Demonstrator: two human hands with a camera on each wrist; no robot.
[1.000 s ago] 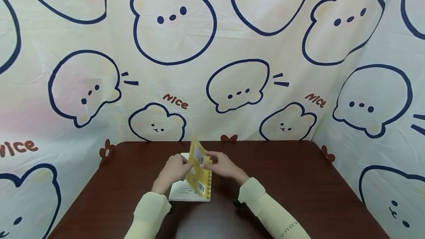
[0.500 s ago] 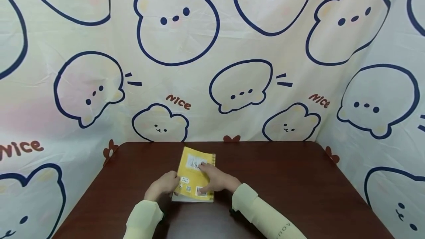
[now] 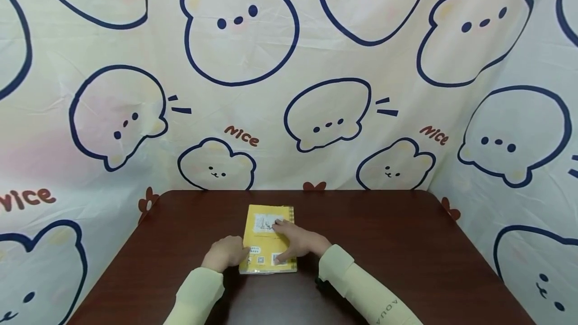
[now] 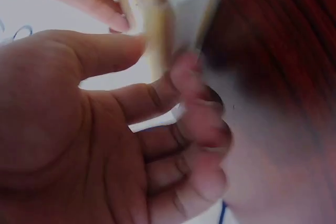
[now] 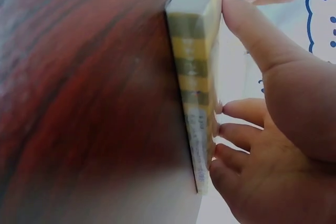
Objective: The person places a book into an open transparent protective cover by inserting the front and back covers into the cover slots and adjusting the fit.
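Observation:
A yellow book [image 3: 266,245] lies closed on the dark wooden table, back cover up, with a white picture panel and a barcode on it. Yellow-and-olive stripes run down its spine [image 5: 191,66] in the right wrist view. At the book's left edge my left hand [image 3: 224,253] has curled fingers; thumb and forefinger pinch the edge, blurred in the left wrist view. My right hand [image 3: 298,241] rests on the cover's right side with spread fingers, the thumb partly over the barcode. White page edges [image 4: 191,9] show in the left wrist view.
The brown table [image 3: 384,245] extends on both sides of the book. Behind and beside it hangs a pale cloth [image 3: 325,64] printed with cartoon bear heads.
The yellow cover, held raised by both hands, has swung down to the left and now lies flat over the white pages. My right hand has moved from gripping it to pressing on it.

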